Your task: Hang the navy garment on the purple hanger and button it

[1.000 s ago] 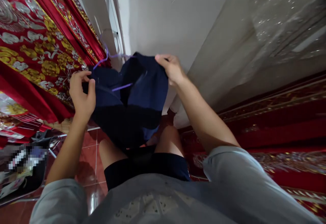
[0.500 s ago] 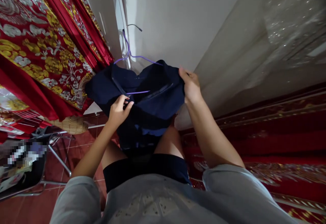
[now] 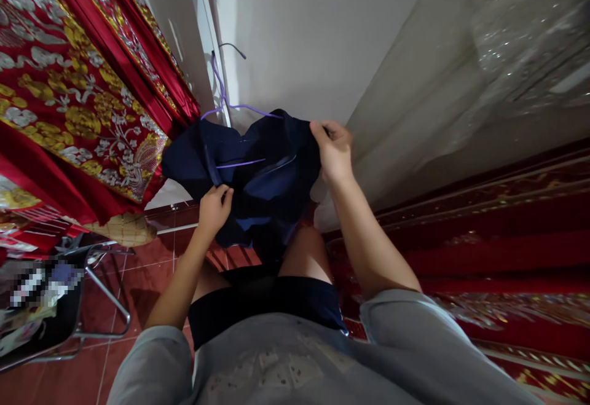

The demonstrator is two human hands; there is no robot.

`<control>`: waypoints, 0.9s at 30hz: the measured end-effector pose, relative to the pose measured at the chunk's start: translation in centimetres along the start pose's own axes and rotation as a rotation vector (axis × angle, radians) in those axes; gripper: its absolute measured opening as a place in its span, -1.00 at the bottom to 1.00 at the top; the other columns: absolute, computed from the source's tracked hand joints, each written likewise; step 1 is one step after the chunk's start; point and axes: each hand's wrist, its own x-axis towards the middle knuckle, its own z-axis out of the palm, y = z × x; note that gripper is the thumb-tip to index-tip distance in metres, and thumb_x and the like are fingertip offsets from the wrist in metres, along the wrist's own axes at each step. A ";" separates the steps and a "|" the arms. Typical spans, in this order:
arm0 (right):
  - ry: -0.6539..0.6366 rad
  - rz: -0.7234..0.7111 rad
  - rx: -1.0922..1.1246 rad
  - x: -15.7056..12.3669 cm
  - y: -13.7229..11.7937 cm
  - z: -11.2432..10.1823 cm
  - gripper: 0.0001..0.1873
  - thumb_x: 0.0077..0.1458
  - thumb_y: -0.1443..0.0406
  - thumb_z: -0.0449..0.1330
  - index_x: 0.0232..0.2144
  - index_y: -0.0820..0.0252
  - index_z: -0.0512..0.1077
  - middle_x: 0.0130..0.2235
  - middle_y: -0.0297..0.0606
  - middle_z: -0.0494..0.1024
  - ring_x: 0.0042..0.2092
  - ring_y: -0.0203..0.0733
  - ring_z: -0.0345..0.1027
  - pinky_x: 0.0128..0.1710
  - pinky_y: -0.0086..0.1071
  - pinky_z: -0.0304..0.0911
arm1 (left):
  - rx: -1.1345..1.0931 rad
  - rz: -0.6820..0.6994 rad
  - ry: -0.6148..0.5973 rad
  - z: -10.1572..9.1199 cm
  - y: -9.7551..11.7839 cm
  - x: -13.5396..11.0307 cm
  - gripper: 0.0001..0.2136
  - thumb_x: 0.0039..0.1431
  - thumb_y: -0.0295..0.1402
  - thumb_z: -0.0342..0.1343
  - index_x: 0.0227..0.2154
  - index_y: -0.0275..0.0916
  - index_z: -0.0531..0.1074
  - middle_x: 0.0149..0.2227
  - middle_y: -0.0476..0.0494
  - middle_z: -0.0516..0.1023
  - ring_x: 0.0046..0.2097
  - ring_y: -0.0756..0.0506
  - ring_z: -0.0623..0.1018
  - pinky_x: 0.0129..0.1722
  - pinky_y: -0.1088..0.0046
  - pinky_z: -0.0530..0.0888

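A dark navy collared shirt hangs in front of me on a purple hanger. The hanger's hook is up against a white door edge, and its lower bar shows through the open neck. My left hand pinches the shirt's front edge below the collar, thumb and fingers together. At the shirt's right shoulder, my right hand grips the cloth with the thumb on top; some of its fingers are hidden behind. The shirt's lower part falls in dark folds over my legs.
Red cloth with gold and silver embroidery hangs at left. Below it stands a metal-legged chair with items on it, over red floor tiles. A thin dark hook juts out by the door edge. More red decorated cloth lies right.
My left hand has moved slightly down and closed on the shirt's front edge. The shirt's lower part has shifted, baring some floor between my legs. My right hand keeps its grip.
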 end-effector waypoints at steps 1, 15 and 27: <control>0.054 -0.034 -0.063 -0.4 -0.4 -0.1 -0.71 0.14 0.06 0.30 -0.29 0.14 0.45 -0.23 -0.26 0.54 -0.08 -0.10 0.45 -0.01 -0.18 0.39 | -0.063 0.013 0.026 0.1 0.3 -0.6 -0.78 0.40 -0.28 0.06 -0.22 -0.20 0.60 -0.24 -0.20 0.64 -0.19 -0.18 0.61 -0.12 0.30 0.48; -0.639 0.472 -0.128 -16.1 0.5 6.1 -0.33 0.24 -0.21 0.05 -0.61 0.16 0.39 -0.57 -0.27 0.47 -0.48 -0.24 0.31 -0.41 -0.35 0.15 | -0.725 -0.266 0.360 3.6 5.6 -5.7 -0.77 0.25 -0.28 0.23 -0.08 -0.17 0.41 -0.33 -0.05 0.51 -0.35 -0.04 0.54 -0.25 0.39 0.54; -0.596 0.516 0.174 -16.8 0.5 6.4 -0.51 0.08 -0.12 0.22 -0.55 0.15 0.42 -0.63 -0.36 0.39 -0.54 -0.28 0.22 -0.45 -0.35 0.16 | -0.658 -0.191 0.081 6.1 2.6 -5.6 -0.94 0.23 -0.43 0.07 -0.25 -0.20 0.34 -0.29 -0.07 0.50 -0.19 -0.06 0.57 -0.11 0.42 0.52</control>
